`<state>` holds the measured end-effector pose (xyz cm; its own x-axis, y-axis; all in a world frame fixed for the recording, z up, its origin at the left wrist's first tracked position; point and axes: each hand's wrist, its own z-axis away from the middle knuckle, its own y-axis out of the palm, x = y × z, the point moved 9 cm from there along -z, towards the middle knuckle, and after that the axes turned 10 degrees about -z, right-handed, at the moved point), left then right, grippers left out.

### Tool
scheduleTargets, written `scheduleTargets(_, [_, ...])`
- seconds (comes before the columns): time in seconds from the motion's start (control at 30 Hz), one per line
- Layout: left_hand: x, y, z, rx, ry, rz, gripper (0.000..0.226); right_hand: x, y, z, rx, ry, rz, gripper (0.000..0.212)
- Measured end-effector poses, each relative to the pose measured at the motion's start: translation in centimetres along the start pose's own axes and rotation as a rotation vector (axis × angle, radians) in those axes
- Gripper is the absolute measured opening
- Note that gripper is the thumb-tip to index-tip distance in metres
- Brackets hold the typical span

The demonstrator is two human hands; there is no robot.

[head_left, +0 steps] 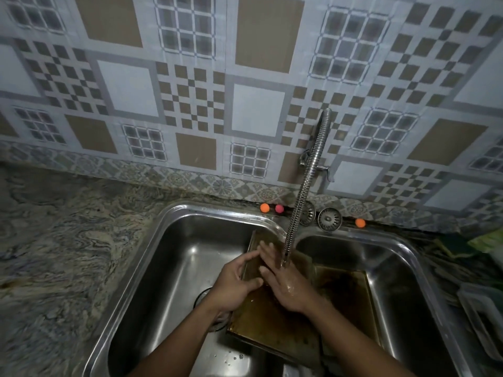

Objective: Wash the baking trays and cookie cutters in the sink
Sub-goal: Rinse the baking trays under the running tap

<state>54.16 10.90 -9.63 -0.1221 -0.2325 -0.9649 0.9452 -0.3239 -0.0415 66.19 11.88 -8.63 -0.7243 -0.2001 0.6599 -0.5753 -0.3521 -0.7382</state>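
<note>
1. The left hand grips the left edge of a stained baking tray, thumb on top.
2. The right hand lies flat on it, fingers straight, under the faucet.
3. The tray spans the sink divider; a second tray lies in the right basin.

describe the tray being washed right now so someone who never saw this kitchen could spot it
Find the double steel sink and the flexible tap hose above it. Under the hose a brown-stained baking tray leans across the divider between the basins. Unlike the other tray lying in the right basin, it has the left hand gripping its edge and the right hand flat on it.
</note>
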Motion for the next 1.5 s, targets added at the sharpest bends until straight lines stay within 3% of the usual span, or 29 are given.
scheduleTargets(0.13, [0.8,0.8,0.4,0.037,0.008,-0.049,0.067,-5.8,-3.4,-0.5,-0.159,0.385,0.011,0.055])
scheduleTargets(0.2, [0.4,1.5,0.4,0.061,0.03,-0.054,0.067,-4.1,-3.5,-1.2,-0.169,0.315,0.009,0.057])
scheduleTargets(0.3, [-0.6,0.8,0.0,0.061,0.069,-0.086,0.065,1.5,-3.3,-1.3,-0.207,-0.051,-0.042,0.056])
scheduleTargets(0.43, [0.0,-2.7,-0.1,-0.051,0.016,0.005,0.064,-3.3,-4.4,-1.7,-0.206,0.253,-0.027,0.053])
scheduleTargets(0.6, [0.7,-5.7,0.3,-0.3,-0.014,0.135,0.062,-3.7,-1.8,1.2,-0.295,0.376,-0.656,0.054])
scheduleTargets(0.7, [1.0,-6.5,0.3,-0.364,-0.045,0.116,0.062,-2.8,0.2,4.3,-0.312,0.432,-1.072,0.063])
scheduleTargets(0.77, [1.0,-6.6,0.2,-0.386,-0.054,0.002,0.055,-2.8,0.8,5.6,-0.314,0.428,-1.171,0.075])
scheduleTargets(0.9, [0.2,-3.3,-0.9,-0.261,0.049,-0.632,0.049,-1.2,-0.1,6.2,-0.427,0.368,-1.148,0.069])
scheduleTargets(0.97, [0.3,-1.0,-1.0,-0.202,0.056,-0.754,0.047,0.1,-0.8,5.8,-0.47,0.326,-1.103,0.061])
scheduleTargets(1.03, [-0.4,0.7,-0.6,-0.145,0.074,-0.738,0.046,0.5,-1.1,5.4,-0.493,0.324,-1.062,0.056])
scheduleTargets(1.13, [-0.9,2.8,-0.1,-0.009,0.06,-0.516,0.051,0.4,0.4,4.8,-0.422,0.348,-1.091,0.041])
scheduleTargets(1.23, [-1.6,3.0,0.4,0.015,0.035,-0.338,0.058,1.0,2.1,4.7,-0.344,0.398,-1.149,0.031])
scheduleTargets(1.4, [-2.0,2.5,0.7,0.088,0.078,-0.387,0.064,1.4,2.4,5.1,-0.281,0.384,-1.15,0.037])
scheduleTargets(1.5, [-2.4,2.7,0.8,0.062,0.089,-0.385,0.077,2.1,1.8,5.2,-0.371,0.298,-1.11,0.033])
